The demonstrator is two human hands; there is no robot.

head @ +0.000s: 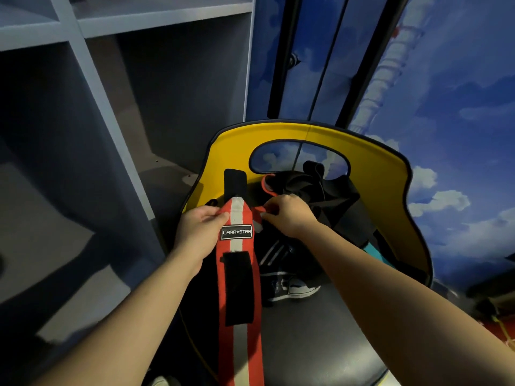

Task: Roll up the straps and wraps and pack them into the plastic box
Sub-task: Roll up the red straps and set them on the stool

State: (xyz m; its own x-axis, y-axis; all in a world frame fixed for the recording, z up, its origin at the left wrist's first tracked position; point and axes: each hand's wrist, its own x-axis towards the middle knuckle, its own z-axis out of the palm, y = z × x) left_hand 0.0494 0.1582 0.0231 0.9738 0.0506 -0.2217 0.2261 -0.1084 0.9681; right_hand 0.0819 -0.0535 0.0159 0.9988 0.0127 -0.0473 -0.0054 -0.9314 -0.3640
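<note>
We see a yellow chair back (370, 151), grey shelves (83, 26), a sneaker (295, 288) and a blue cloud wall (459, 112).

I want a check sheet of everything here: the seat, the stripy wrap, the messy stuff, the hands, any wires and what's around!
Surface: black chair seat with a yellow backrest.
Job's things: red-and-white wrap with a label and black fastener patches, hanging down unrolled; pile of dark straps on the seat. Plastic box: nothing seen.
Clutter: dark garment with white stripes and a teal item on the seat.
Hands: left hand holds the wrap's edge near its top; right hand pinches a red loop beside the wrap.
Cables: nothing seen.
Surroundings: grey cubby shelves to the left; blue sky-and-cloud wall behind.
</note>
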